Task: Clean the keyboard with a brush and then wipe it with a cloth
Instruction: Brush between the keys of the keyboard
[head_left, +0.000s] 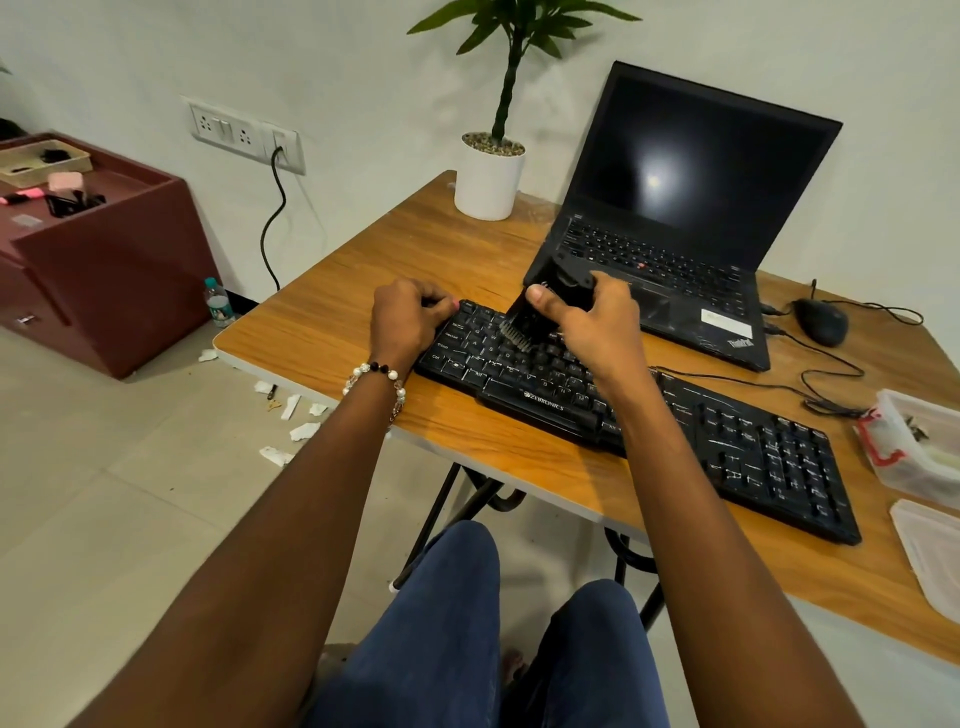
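Observation:
A black keyboard (727, 441) lies diagonally across the wooden table (332, 312). My right hand (587, 327) grips a black brush (545, 301) by its body, thumb on top. The brush's bristles touch the keys in the keyboard's upper left area. My left hand (408, 317) has its fingers curled over the keyboard's far left corner, holding it in place. No cloth is visible in the head view.
An open black laptop (691, 208) stands just behind the keyboard. A potted plant (488, 176) sits at the table's back edge. A mouse (821, 319) with its cable lies at the right. A clear plastic box (919, 452) and lid (930, 556) sit at the right edge.

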